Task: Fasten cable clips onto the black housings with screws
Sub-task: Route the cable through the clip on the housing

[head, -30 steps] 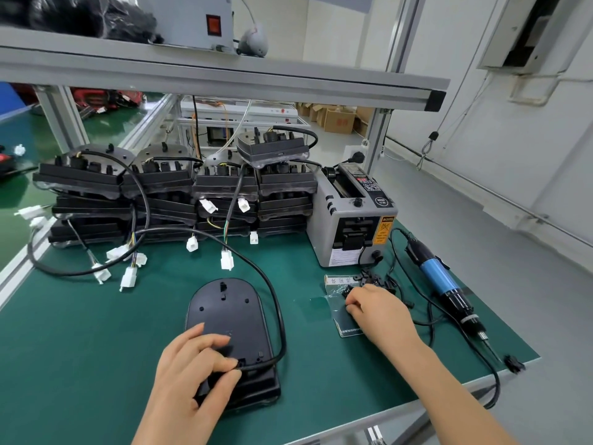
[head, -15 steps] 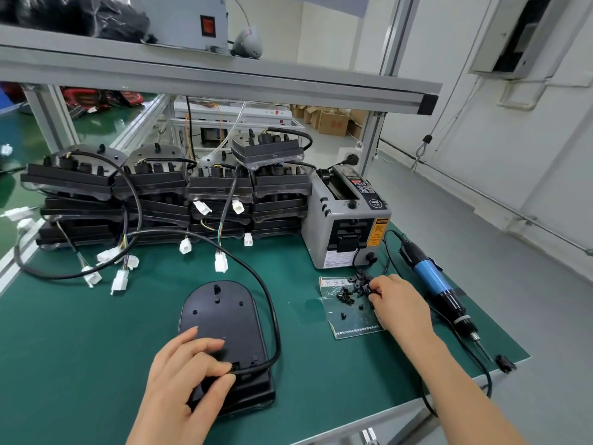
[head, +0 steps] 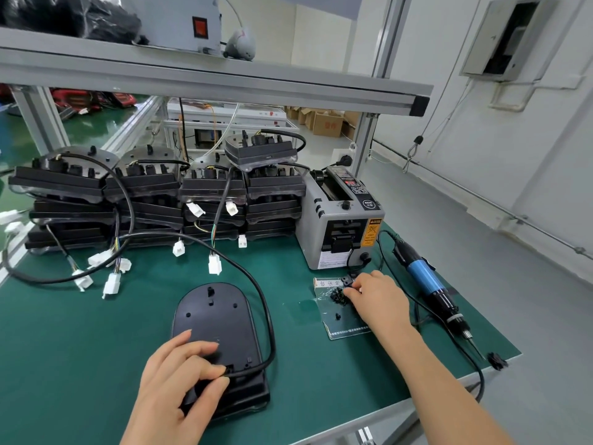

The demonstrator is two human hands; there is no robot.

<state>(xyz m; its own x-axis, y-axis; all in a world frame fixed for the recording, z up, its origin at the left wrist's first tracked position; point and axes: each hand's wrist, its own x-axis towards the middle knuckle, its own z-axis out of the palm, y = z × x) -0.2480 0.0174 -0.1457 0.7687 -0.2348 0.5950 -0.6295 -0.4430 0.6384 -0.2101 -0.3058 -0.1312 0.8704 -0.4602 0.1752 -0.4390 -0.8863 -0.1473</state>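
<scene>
1. The right hand [head: 378, 300] is reaching into the heap of small black clips and screws [head: 337, 292] on the clear plastic bag [head: 348, 329], just in front of the grey box-shaped tape dispenser [head: 340, 226]. Its fingers are curling over the heap; whether they are already pinching a piece cannot be told.
2. The left hand [head: 179, 377] is pressing on the flat black plastic housing [head: 215, 319], which is lying well to the front-left of the dispenser. Thumb and forefinger are pinching the thick black cable [head: 268, 316] at the housing's near notch.
3. Risk: the pieces are tiny and heaped, so the fingers could be lifting two at once or flicking one off the slippery bag onto the green bench mat [head: 80, 332].
4. Risk: the cable is bowing stiffly, so if the pinch is loosening it is likely springing out of the notch before a clip is going over it.
5. Risk: the blue-barrelled electric screwdriver [head: 426, 281] is lying just right of the dispenser with its cord running under the right wrist, so a pulling wrist could be dragging it towards the bench edge.
6. Against half a second ago, the right fingertips are now working the heap itself rather than the bag corner nearest the dispenser; the left hand is keeping the same hold.
</scene>
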